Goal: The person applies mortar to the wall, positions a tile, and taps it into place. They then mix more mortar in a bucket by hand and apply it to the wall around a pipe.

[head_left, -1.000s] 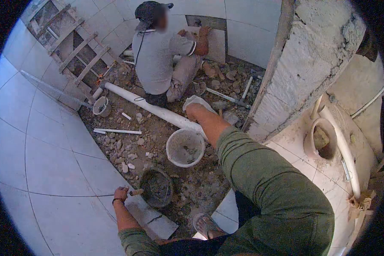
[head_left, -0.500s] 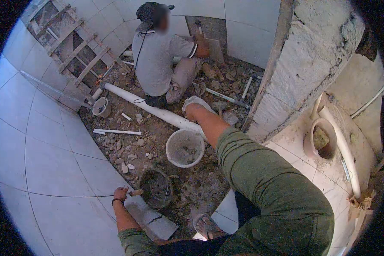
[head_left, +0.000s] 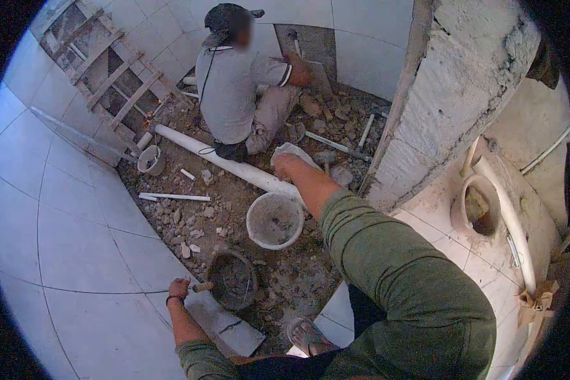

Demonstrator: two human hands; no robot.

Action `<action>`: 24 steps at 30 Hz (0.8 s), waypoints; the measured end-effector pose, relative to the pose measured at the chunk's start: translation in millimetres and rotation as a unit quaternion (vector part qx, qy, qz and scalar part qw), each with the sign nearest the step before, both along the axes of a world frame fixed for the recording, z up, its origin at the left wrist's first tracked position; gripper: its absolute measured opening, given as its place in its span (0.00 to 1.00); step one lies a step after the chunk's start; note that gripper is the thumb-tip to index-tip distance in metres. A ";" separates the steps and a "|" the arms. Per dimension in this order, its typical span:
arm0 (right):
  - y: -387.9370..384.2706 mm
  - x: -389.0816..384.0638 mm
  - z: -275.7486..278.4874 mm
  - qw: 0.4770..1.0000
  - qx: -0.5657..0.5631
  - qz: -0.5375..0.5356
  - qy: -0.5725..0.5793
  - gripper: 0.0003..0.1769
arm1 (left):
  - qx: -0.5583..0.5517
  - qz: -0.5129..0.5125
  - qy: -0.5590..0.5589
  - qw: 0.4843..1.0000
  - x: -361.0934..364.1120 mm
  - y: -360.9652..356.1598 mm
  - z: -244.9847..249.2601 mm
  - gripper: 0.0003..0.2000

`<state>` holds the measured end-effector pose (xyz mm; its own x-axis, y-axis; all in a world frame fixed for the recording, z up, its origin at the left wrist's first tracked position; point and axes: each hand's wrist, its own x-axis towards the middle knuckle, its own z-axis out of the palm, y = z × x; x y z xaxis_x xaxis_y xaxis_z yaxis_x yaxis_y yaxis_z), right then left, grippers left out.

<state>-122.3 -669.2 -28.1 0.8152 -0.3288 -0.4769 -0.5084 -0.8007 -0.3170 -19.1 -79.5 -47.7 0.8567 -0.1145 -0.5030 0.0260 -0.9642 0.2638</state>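
Observation:
My left hand (head_left: 179,289) is closed around a tool with a short light handle (head_left: 202,287), low at the wall tiles, beside a dark bucket (head_left: 232,279). My right hand (head_left: 286,166) reaches forward at a whitish bag (head_left: 296,154) or bowl-like container, near the white pipe; its fingers are mostly hidden. Between my hands stands a pale bucket (head_left: 274,220) with grey material inside. Below my left hand a cracked tile piece (head_left: 225,326) lies by the wall.
A co-worker (head_left: 231,95) crouches ahead, handling a tile at the far wall. A thick white pipe (head_left: 228,166) crosses the rubble floor. A wooden ladder (head_left: 111,82) leans back left. A rough concrete wall edge (head_left: 449,101) rises at right.
The co-worker's head and arm have shifted slightly. My right hand has moved very little, and my left hand stays at the tool.

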 end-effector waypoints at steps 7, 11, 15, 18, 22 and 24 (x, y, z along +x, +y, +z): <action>-0.6 3.3 -7.9 0.999 -0.013 0.018 -0.023 0.20 | 0.004 -0.086 -0.037 0.996 15.5 19.0 -20.2 0.20; -2.2 7.4 -20.6 0.998 -0.047 0.018 -0.040 0.20 | 0.024 0.018 0.013 0.999 -12.4 -15.8 21.0 0.22; -4.4 9.0 -26.4 0.998 -0.032 0.021 -0.041 0.21 | 0.028 -0.015 -0.001 1.000 8.9 9.4 -13.1 0.22; -1.3 2.8 -7.3 0.999 -0.018 0.027 -0.012 0.22 | 0.053 -0.049 -0.016 0.997 18.8 19.9 -28.0 0.22; -0.5 7.0 -12.6 0.999 -0.034 0.015 -0.011 0.22 | 0.054 -0.044 -0.003 0.998 6.9 6.3 -11.2 0.22; -2.6 4.5 -18.6 0.999 -0.029 0.010 -0.043 0.21 | 0.029 -0.018 0.017 0.999 1.7 1.9 -3.8 0.21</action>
<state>-117.8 -671.9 -46.6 0.8594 -0.3366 -0.3849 -0.4644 -0.8288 -0.3122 -17.4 -77.6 -51.6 0.8349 -0.1143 -0.5385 -0.0006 -0.9784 0.2067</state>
